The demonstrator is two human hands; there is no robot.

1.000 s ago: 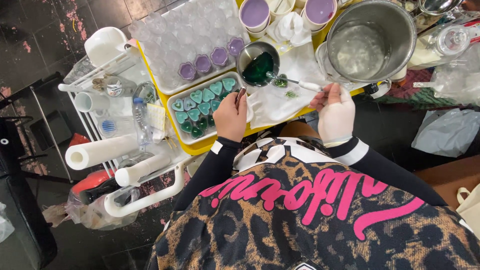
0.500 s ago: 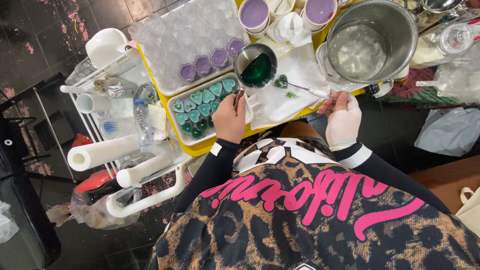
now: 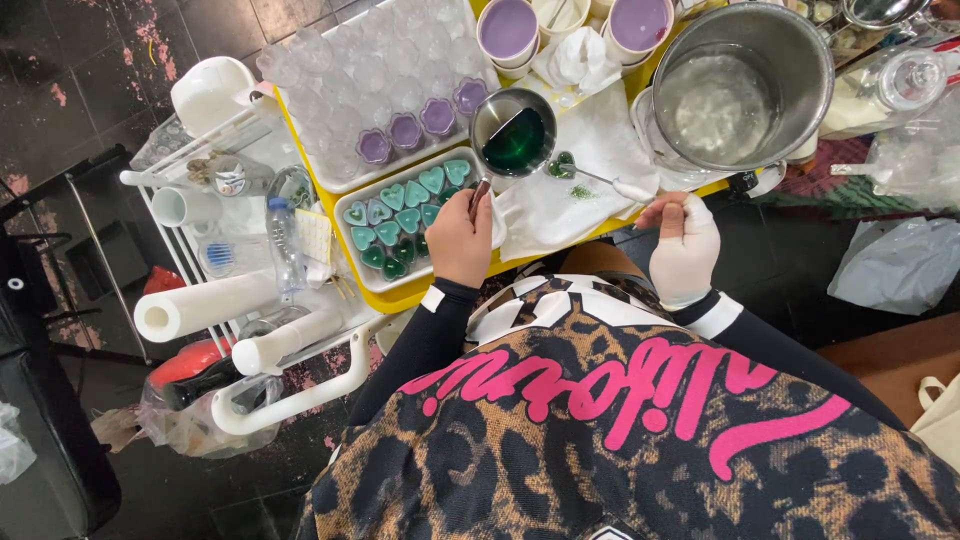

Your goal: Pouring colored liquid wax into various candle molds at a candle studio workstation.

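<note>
**A:** What is hidden?

**B:** The left hand (image 3: 460, 238) covers the handle it grips on the small metal pot (image 3: 514, 130), and covers the right end of the heart mould tray (image 3: 405, 218). The right hand's (image 3: 684, 247) fingertips curl out of sight.

**A:** Anything cut off?

**B:** The purple cups (image 3: 508, 30) and the large steel pot (image 3: 742, 82) run past the top edge. The cart's (image 3: 240, 250) small items are too tiny to identify.
</note>
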